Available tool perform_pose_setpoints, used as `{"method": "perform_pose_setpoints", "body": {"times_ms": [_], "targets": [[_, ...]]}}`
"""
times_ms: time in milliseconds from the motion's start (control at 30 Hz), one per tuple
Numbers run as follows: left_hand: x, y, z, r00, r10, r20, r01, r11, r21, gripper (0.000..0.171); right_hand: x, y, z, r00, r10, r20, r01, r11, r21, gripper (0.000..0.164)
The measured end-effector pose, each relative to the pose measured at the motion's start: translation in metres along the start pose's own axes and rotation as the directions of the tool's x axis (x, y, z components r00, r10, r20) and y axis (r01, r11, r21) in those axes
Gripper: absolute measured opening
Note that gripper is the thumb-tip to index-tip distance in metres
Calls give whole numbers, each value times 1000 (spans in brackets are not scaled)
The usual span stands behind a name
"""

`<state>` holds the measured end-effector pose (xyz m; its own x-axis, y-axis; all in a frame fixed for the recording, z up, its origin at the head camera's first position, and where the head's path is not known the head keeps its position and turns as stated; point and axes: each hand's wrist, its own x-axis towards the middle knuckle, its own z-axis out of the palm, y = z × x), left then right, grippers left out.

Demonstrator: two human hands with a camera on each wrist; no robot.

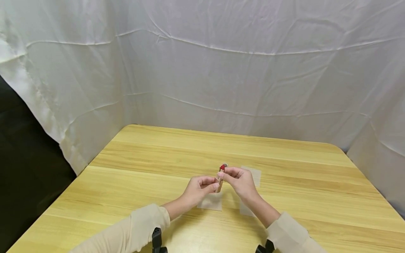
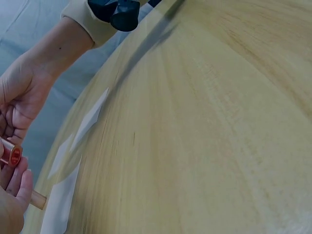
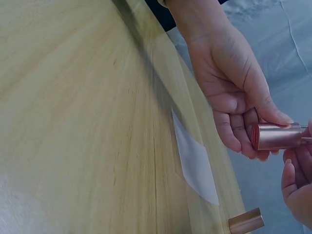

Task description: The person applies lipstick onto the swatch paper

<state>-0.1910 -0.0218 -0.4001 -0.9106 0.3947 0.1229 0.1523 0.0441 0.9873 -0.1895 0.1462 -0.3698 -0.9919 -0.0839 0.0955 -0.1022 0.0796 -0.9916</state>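
Note:
Over the middle of the table, both hands hold a rose-gold lipstick (image 1: 219, 186) between them, its red tip (image 1: 222, 167) pointing up. My left hand (image 1: 197, 191) grips the lower case with thumb and fingers. Higher up, near the red tip, my right hand (image 1: 243, 183) pinches the lipstick. The right wrist view shows the open bottom of the case (image 3: 279, 136), reddish inside, in the left fingers. A separate rose-gold cap (image 3: 246, 222) stands on the table just beyond the hands, largely hidden behind the lipstick in the head view.
Pale square sheets lie on the wooden table (image 1: 126, 196): one sheet (image 1: 211, 201) below the left hand, another sheet (image 1: 253, 174) behind the right hand, a third sheet (image 1: 246, 208) under the right wrist. White curtains (image 1: 221, 77) hang around the table's back and sides.

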Motion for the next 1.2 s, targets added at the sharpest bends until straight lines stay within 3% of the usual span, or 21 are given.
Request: {"method": "perform_pose_setpoints", "body": {"times_ms": [467, 633, 967, 1200], "targets": [[-2, 4, 4, 992, -17, -127, 25, 998, 58, 25, 0, 2, 5, 999, 12, -48, -13, 1000, -22, 23], [-1, 3, 2, 995, -11, -103, 17, 998, 61, 26, 0, 1, 4, 999, 32, -38, -33, 999, -27, 22], [-1, 2, -4, 1000, 9, 13, -10, 998, 70, 29, 2, -3, 1, 1000, 13, 12, -14, 1000, 8, 26], [-5, 5, -11, 999, 17, -38, -14, 997, 73, 29, 3, -3, 1, 999, 25, 38, -26, 999, 32, 32]]}}
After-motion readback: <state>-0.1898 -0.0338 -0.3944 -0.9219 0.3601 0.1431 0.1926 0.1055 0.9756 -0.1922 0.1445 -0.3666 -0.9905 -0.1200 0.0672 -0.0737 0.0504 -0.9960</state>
